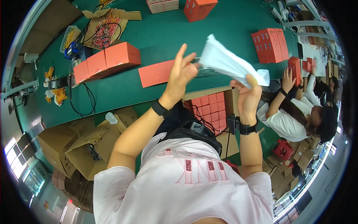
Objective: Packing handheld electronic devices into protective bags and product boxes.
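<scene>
My right hand (247, 93) pinches one end of a thin light-blue sheet or pouch (229, 59), held up over the table's near edge. Its far end tapers up and to the left; I cannot make out its exact kind. My left hand (182, 72) is raised to the left of it, fingers apart and slightly blurred, holding nothing. Below the left hand lies a flat red box (156, 74) on the green table. Partly hidden behind the blue sheet is a patch of light lines (207, 71).
Red boxes stand in a row (106, 61) at left and in a pair (270, 45) at right. An open carton of red boxes (212, 108) sits below the table edge. A box of wires (106, 30) is far left. A co-worker (291, 115) works at right.
</scene>
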### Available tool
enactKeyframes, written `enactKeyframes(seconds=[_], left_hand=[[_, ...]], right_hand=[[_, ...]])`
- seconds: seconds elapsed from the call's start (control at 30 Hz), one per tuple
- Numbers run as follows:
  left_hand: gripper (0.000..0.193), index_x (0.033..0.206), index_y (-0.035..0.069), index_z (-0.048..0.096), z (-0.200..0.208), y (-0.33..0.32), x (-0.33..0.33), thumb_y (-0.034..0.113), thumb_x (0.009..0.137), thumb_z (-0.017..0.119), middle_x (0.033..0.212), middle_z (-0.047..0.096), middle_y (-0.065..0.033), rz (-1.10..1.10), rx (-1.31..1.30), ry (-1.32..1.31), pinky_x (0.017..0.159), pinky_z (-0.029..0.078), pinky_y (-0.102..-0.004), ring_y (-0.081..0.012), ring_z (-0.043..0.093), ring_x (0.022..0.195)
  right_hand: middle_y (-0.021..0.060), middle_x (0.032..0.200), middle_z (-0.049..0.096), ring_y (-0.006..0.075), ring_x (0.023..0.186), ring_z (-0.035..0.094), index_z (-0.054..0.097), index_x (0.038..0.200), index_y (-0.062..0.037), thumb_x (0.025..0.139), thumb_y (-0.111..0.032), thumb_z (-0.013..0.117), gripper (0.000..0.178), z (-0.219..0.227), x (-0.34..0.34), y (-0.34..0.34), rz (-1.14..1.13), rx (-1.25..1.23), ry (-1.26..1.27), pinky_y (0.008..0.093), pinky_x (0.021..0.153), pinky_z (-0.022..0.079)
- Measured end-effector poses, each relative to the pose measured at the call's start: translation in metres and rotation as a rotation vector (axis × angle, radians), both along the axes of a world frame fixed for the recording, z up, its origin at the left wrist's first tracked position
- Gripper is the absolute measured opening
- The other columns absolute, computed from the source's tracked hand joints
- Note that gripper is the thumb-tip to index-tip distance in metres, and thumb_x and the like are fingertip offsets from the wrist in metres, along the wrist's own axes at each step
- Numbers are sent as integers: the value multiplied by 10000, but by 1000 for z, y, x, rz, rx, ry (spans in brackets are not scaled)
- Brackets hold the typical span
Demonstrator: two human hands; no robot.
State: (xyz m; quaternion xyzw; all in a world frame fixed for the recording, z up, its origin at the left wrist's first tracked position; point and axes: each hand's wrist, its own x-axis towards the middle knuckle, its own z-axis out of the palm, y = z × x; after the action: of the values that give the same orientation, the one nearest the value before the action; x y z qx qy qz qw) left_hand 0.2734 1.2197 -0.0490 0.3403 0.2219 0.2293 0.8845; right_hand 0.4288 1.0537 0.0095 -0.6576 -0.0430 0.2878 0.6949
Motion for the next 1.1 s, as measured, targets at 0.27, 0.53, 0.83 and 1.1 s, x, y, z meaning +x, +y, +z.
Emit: enactKeyframes(seconds=[0.27,0.53,0.83,1.1], left_hand=[[533,1340,31,490,58,8,-20,347,948,665,1167,629,-87,-100,-46,146,635,575,-298,-185,650,991],[444,1274,103,579,68,-8,-19,454,1003,548,1121,689,-57,-233,-481,86,642,563,-299,-171,679,890],[419,1274,106,583,65,-15,-20,427,1008,541,1205,662,-62,-138,-406,187,694,534,-335,-194,650,990],[430,1238,71,568,63,-14,-22,440,1027,504,1113,680,-88,-265,-458,91,642,553,-274,-189,669,856]], right_hand=[[34,977,695,88,879,633,689,1068,33,973,-60,635,143,58,-5,-42,148,-202,-561,227,817,489],[149,1213,640,199,1127,597,589,1237,58,1011,-61,523,264,125,-26,-45,51,-98,-1309,338,1039,441],[116,743,570,292,736,562,667,855,-12,802,-114,782,163,138,-8,-37,403,-352,-1332,382,666,462],[102,783,605,292,774,605,665,915,-11,773,-34,761,173,151,-23,-44,256,-78,-1641,369,694,505]])
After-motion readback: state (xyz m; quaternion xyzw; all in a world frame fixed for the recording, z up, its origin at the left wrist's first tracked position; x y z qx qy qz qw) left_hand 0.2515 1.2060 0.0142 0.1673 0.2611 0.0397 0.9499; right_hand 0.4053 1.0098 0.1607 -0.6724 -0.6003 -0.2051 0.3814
